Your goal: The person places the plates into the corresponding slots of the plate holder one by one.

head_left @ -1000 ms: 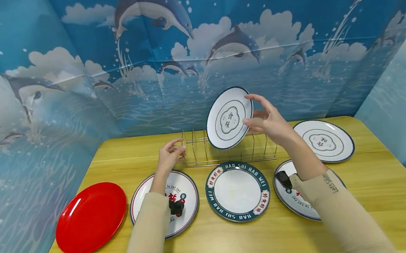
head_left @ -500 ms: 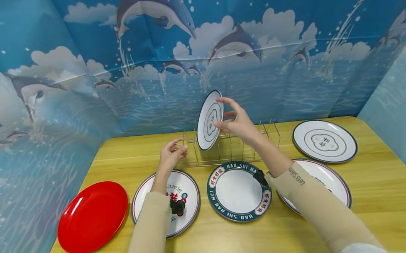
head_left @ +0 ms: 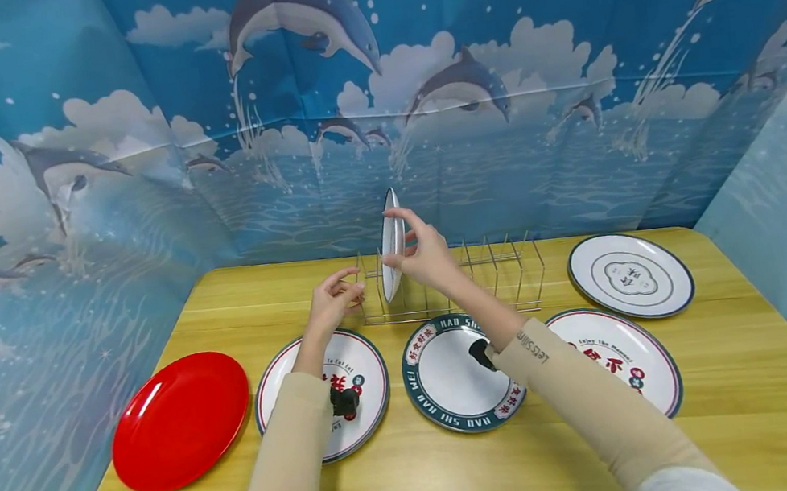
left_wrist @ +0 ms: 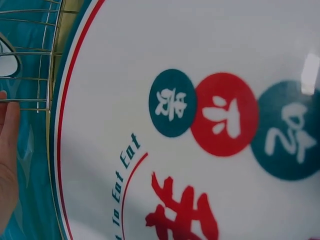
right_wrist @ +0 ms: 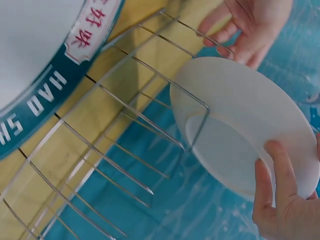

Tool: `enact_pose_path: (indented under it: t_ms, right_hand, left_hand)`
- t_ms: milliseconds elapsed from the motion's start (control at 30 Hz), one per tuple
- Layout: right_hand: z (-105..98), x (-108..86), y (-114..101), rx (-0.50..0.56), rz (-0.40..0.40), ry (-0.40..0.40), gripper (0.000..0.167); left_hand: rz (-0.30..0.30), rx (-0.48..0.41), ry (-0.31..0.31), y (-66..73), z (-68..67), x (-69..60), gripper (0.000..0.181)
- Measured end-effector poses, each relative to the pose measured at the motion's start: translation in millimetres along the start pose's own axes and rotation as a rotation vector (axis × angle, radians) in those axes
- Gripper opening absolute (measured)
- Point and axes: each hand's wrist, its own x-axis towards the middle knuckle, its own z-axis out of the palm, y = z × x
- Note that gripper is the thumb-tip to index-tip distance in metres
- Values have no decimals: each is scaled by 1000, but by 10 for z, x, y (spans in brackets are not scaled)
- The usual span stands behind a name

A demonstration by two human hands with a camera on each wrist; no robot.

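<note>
My right hand [head_left: 429,256] pinches a white plate with a dark rim [head_left: 390,238], thumb on one face and fingers on the other. The plate stands nearly edge-on to the head view, upright over the left part of a wire dish rack [head_left: 388,322]. In the right wrist view the plate's pale underside [right_wrist: 225,145] shows beside the wires; whether it rests in a slot I cannot tell. My left hand [head_left: 329,300] holds the rack's left end, its fingers curled at the end wire.
A red plate [head_left: 180,422] lies far left. White plates with red lettering lie under the left forearm [head_left: 367,370] and right of the right sleeve [head_left: 638,343]. A green-rimmed plate [head_left: 452,376] lies in front of the rack. Another dark-rimmed plate [head_left: 630,275] lies back right.
My right hand has carried the plate leftward along the rack, turned it from face-on to nearly edge-on, and lowered it slightly. The left hand has stayed at the rack's end.
</note>
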Motion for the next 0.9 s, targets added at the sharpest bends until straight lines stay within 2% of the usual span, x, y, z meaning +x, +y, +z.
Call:
enact_pose_path:
  t_ms: [300,500,733,900]
  right_hand:
    - [157,-39,134,-57,-31,14,64]
    - [209,-63,213,-61,-29,6,63]
    - [225,-85,293,-47,-63,10,64]
    - [227,-92,327,-64,-72,4,66]
  left_hand:
    - [-7,1,-12,4,-10,7,40]
    - [-39,35,-6,35,-5,-9,41]
    - [-81,16,-14,239,32,-129,37]
    - [-82,21,-16,247,35,-136,38]
